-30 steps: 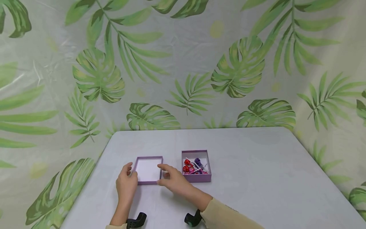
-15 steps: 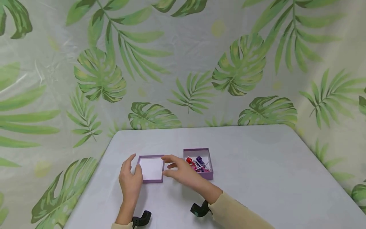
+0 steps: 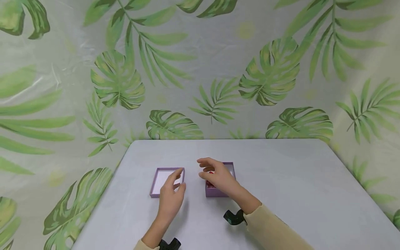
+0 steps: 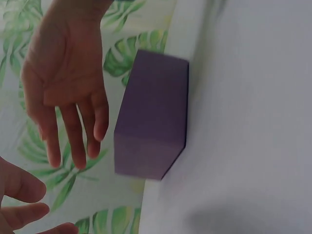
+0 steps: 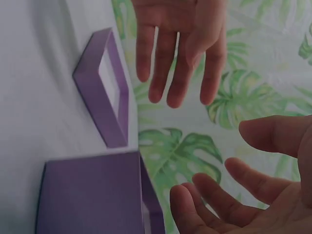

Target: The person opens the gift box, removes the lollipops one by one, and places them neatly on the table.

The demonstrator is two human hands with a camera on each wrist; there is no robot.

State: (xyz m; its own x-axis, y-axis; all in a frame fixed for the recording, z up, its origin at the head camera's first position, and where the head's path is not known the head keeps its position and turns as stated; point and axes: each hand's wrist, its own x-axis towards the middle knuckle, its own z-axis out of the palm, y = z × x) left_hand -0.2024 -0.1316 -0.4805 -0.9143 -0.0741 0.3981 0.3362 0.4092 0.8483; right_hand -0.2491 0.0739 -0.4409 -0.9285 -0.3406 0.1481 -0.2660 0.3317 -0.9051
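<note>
My left hand point(image 3: 171, 199) hovers over the near right corner of a shallow purple box lid point(image 3: 155, 183), which lies inside-up with its white lining showing. Loosely bent fingers of that hand hold nothing. To the right, my right hand point(image 3: 220, 175) is above a deeper purple box point(image 3: 215, 192), hiding much of the lollipops point(image 3: 211, 184) inside. Its fingers are spread and grip nothing. In the right wrist view the lid point(image 5: 95, 92) and the box point(image 5: 92, 195) stand apart on the table. The left wrist view shows the box's outer walls point(image 4: 151, 107).
A white-covered table point(image 3: 281, 180) carries the lid and box. Behind it hangs a leaf-patterned sheet point(image 3: 218, 69). Black camera mounts point(image 3: 234, 217) sit at both wrists.
Both hands have left the lid and moved right. The right hand is now over the box of lollipops, while the lid stays on the table. The head view has shifted slightly.
</note>
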